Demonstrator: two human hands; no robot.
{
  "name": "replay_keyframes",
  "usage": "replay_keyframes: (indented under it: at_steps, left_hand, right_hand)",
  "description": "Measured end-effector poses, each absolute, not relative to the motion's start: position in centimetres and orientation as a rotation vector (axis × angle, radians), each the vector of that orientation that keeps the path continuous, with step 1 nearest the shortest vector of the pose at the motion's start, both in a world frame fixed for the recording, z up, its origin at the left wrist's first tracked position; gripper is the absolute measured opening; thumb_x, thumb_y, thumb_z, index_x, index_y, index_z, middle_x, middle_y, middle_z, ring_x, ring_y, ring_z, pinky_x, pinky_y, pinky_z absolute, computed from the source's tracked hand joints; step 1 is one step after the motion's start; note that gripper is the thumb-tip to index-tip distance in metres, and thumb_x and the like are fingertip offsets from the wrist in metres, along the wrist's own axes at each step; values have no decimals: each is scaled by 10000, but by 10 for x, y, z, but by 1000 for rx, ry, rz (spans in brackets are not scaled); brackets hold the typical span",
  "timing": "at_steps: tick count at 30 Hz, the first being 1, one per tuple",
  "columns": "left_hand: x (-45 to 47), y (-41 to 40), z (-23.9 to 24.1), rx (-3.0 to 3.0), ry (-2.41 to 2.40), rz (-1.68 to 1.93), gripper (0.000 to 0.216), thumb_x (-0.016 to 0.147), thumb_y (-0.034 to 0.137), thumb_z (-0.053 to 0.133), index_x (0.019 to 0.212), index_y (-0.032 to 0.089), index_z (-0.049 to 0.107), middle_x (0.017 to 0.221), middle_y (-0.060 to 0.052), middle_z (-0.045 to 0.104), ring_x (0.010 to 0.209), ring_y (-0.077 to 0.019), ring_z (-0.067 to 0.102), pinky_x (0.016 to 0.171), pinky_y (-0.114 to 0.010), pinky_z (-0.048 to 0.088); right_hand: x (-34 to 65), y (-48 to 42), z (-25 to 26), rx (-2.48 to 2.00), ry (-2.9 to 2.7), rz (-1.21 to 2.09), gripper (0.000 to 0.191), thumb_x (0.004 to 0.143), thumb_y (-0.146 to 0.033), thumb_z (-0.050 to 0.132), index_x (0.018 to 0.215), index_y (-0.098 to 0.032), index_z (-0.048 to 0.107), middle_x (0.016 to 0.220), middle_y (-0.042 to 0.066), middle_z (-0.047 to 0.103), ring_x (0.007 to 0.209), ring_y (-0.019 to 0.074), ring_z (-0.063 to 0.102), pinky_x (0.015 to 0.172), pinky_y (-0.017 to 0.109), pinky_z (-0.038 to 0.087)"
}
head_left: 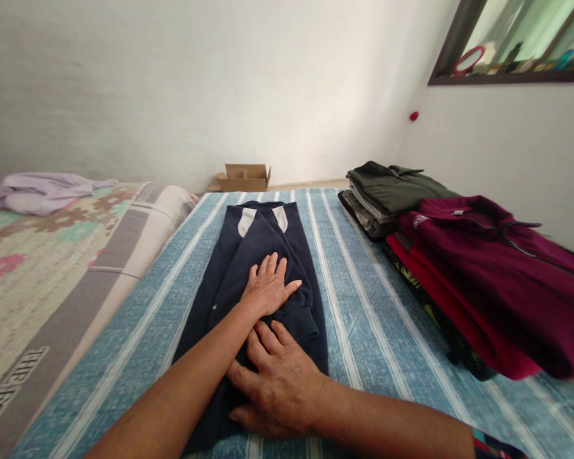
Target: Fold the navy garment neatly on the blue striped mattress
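Flat on the middle of the frame lies a navy sweater [263, 255], folded lengthwise into a long strip on a bed covered by a blue striped sheet [363, 287]. Both hands press down on it with the fingers spread, gripping nothing. The left hand [268, 287] comes up from the lower left and rests palm down on the folded sleeves near the centre of the sweater. The right hand [275, 379] reaches in from the lower right, lies palm down just below the left hand, and its fingertips touch the left wrist.

At the right of the frame, on the same sheet, sits a stack of folded clothes: an olive green shirt [392, 188] on top of grey ones farther back, and a maroon fleece jacket [497, 268] over red garments nearer. At the left, beside the sheet, lies a floral mattress [38, 255] with a lilac garment [43, 191] crumpled at the upper left. A small open cardboard box [243, 177] stands on the floor against the white wall, above the sweater in the frame. A window sill with small objects shows at the upper right.
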State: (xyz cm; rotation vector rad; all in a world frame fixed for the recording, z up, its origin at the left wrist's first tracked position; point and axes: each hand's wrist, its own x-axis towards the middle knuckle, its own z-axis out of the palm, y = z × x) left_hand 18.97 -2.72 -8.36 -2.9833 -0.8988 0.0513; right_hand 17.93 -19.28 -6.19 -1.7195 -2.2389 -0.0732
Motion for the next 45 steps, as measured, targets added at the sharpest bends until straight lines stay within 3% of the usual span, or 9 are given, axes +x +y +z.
replay_keyframes:
  at_steps: [45]
  left_hand:
    - [187, -22, -81, -2973, -914, 70, 740, 889, 610, 261, 1436, 113, 279, 1518, -156, 187, 1392, -287, 177, 1088, -490, 193]
  right_hand:
    - [177, -192, -65, -1693, -2197, -136, 650, 860, -554, 447, 1378, -180, 327, 1330, 203, 411, 1277, 371, 326, 997, 527, 310]
